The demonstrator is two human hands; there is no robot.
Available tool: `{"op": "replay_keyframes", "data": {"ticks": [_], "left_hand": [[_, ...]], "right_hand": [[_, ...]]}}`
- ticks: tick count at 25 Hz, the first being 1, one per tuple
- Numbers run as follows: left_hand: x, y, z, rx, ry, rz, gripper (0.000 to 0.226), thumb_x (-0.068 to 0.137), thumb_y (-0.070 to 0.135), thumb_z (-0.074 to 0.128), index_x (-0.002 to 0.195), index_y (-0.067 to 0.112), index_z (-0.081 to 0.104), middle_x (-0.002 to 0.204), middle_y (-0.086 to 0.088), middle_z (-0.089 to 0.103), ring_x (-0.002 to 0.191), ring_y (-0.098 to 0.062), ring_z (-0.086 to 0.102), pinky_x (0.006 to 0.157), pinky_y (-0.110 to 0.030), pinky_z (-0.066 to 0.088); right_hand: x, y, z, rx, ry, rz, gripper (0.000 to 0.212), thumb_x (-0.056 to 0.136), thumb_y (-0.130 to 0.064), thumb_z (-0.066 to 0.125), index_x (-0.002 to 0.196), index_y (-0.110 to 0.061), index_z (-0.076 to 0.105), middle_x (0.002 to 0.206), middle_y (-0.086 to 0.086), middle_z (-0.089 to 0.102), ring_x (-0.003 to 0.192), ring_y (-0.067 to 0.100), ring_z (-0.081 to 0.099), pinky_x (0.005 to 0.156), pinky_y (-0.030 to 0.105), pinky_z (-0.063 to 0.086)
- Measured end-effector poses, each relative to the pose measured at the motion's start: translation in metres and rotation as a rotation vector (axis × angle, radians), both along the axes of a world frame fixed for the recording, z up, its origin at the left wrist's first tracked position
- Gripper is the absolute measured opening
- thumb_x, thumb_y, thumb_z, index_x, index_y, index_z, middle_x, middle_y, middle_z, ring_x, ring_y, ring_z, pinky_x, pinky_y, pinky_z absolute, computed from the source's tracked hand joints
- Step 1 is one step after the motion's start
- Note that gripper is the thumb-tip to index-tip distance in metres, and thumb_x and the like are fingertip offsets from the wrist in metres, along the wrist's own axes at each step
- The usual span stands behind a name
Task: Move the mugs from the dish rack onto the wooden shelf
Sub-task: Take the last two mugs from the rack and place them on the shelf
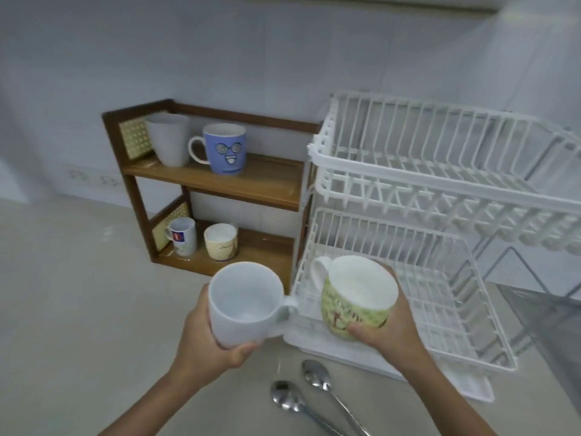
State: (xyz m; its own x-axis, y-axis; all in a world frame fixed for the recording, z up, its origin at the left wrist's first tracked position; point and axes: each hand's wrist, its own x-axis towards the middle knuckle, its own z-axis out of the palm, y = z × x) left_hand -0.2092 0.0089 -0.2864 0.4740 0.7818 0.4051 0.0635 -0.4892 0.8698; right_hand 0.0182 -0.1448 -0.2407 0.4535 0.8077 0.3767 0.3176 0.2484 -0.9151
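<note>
— Two mugs are held?
— Yes. Left hand, fingers wrapped, grips a white mug; right hand clasps a green mug over the near-right dish rack.
— And the wooden shelf?
— Far left, with four mugs on it.

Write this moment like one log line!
left hand: white mug | right hand: green mug | shelf: four mugs | rack: empty

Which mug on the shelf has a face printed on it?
The blue mug on the top shelf, beside the plain white cup; no other mug shows a face.
</note>
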Motion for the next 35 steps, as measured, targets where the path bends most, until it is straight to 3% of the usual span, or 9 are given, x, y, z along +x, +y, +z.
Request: {"op": "replay_keyframes", "data": {"ticks": [3, 8, 10, 12, 15, 18, 26, 31, 35], "left_hand": [[-0.023, 0.042, 0.000, -0.097, -0.010, 0.161, 0.076, 0.042, 0.049, 0.074, 0.111, 0.055, 0.043, 0.106, 0.022, 0.057, 0.095, 0.004, 0.061, 0.060, -0.009, 0.050], [-0.020, 0.111, 0.001, -0.184, 0.094, 0.175, 0.092, 0.045, 0.049, 0.082, 0.127, 0.032, 0.045, 0.113, 0.007, 0.063, 0.100, -0.016, 0.062, 0.076, -0.039, 0.057], [-0.014, 0.128, -0.002, -0.187, 0.103, 0.128, 0.090, 0.046, 0.046, 0.083, 0.127, 0.032, 0.046, 0.115, 0.008, 0.063, 0.102, -0.014, 0.062, 0.078, -0.033, 0.054], [-0.010, 0.140, -0.005, -0.171, 0.120, 0.081, 0.085, 0.047, 0.043, 0.086, 0.121, 0.036, 0.047, 0.110, 0.013, 0.063, 0.100, -0.009, 0.061, 0.073, -0.022, 0.051], [-0.005, 0.155, -0.007, -0.113, 0.175, 0.025, 0.079, 0.047, 0.046, 0.087, 0.115, 0.040, 0.046, 0.106, 0.018, 0.061, 0.097, -0.003, 0.059, 0.072, -0.023, 0.054], [0.001, 0.169, -0.009, -0.099, 0.207, -0.028, 0.084, 0.047, 0.051, 0.085, 0.119, 0.035, 0.045, 0.108, 0.016, 0.059, 0.099, -0.004, 0.058, 0.077, -0.027, 0.056], [0.025, 0.195, -0.028, -0.086, 0.302, -0.102, 0.097, 0.047, 0.050, 0.085, 0.130, 0.027, 0.039, 0.116, 0.009, 0.055, 0.106, -0.012, 0.055, 0.084, -0.032, 0.056], [0.053, 0.200, -0.036, -0.143, 0.336, -0.116, 0.100, 0.044, 0.049, 0.086, 0.129, 0.025, 0.039, 0.114, 0.005, 0.059, 0.105, -0.019, 0.058, 0.085, -0.035, 0.054], [0.080, 0.197, -0.039, -0.166, 0.343, -0.115, 0.094, 0.045, 0.049, 0.085, 0.123, 0.021, 0.043, 0.111, 0.003, 0.061, 0.103, -0.019, 0.059, 0.080, -0.031, 0.053]], "right_hand": [[-0.054, 0.039, 0.009, 0.027, -0.091, 0.039, 0.084, 0.048, -0.026, 0.086, 0.119, -0.047, 0.045, 0.116, -0.027, 0.057, 0.110, -0.002, 0.057, 0.082, 0.008, 0.047], [-0.112, 0.146, 0.037, 0.026, 0.022, -0.103, 0.082, 0.043, -0.034, 0.089, 0.112, -0.046, 0.045, 0.104, -0.031, 0.058, 0.101, -0.018, 0.052, 0.072, -0.003, 0.043], [-0.114, 0.194, 0.052, 0.031, 0.065, -0.232, 0.080, 0.046, -0.033, 0.090, 0.110, -0.044, 0.042, 0.098, -0.030, 0.056, 0.092, -0.024, 0.051, 0.063, -0.008, 0.039], [-0.100, 0.238, 0.067, 0.068, 0.070, -0.411, 0.085, 0.049, -0.030, 0.091, 0.116, -0.035, 0.038, 0.104, -0.023, 0.053, 0.092, -0.012, 0.054, 0.062, -0.007, 0.037], [-0.063, 0.288, 0.084, 0.005, 0.098, -0.663, 0.099, 0.051, -0.031, 0.091, 0.130, -0.017, 0.034, 0.125, 0.005, 0.054, 0.114, 0.020, 0.053, 0.083, 0.014, 0.042], [-0.025, 0.313, 0.086, -0.146, 0.062, -0.785, 0.109, 0.050, -0.035, 0.091, 0.137, -0.009, 0.031, 0.133, 0.014, 0.052, 0.122, 0.030, 0.050, 0.096, 0.036, 0.044], [-0.018, 0.317, 0.081, -0.220, -0.094, -0.775, 0.100, 0.062, -0.027, 0.088, 0.139, -0.005, 0.029, 0.139, 0.016, 0.044, 0.128, 0.031, 0.043, 0.103, 0.034, 0.039], [-0.109, 0.228, -0.031, 0.053, -0.400, -0.796, 0.062, 0.083, -0.029, 0.059, 0.139, -0.018, 0.035, 0.140, 0.002, 0.042, 0.130, 0.013, 0.038, 0.108, 0.018, 0.028], [-0.146, 0.168, -0.151, -0.549, -0.497, -0.541, 0.062, 0.082, -0.023, 0.069, 0.136, -0.004, 0.045, 0.140, 0.019, 0.047, 0.131, 0.038, 0.043, 0.108, 0.044, 0.034]]}}
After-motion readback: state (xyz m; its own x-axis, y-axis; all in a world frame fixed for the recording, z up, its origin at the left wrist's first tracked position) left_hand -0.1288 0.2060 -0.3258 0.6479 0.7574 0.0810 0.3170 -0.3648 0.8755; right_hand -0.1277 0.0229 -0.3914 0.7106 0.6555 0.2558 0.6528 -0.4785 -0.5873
